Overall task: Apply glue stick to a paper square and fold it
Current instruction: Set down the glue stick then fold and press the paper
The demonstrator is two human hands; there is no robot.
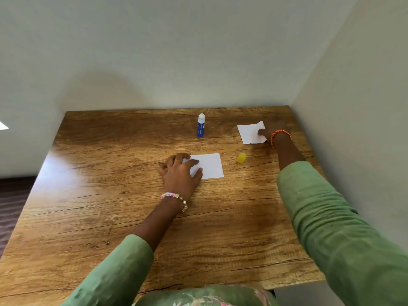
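Note:
A white paper square (209, 165) lies near the middle of the wooden table (110, 195). My left hand (180, 171) rests on its left edge with the fingers spread and straight. A second white paper piece (249, 133) lies at the far right; my right hand (272, 131) touches its right edge, and the thumb presses on the sheet. The blue glue stick (201, 127) stands upright at the back, uncapped, its white tip showing. Its yellow cap (241, 157) lies on the table between the two papers.
White walls close off the table at the back and on the right. The table's left edge drops to a dark floor (13, 195). Bare wood stretches across the front and left of the table.

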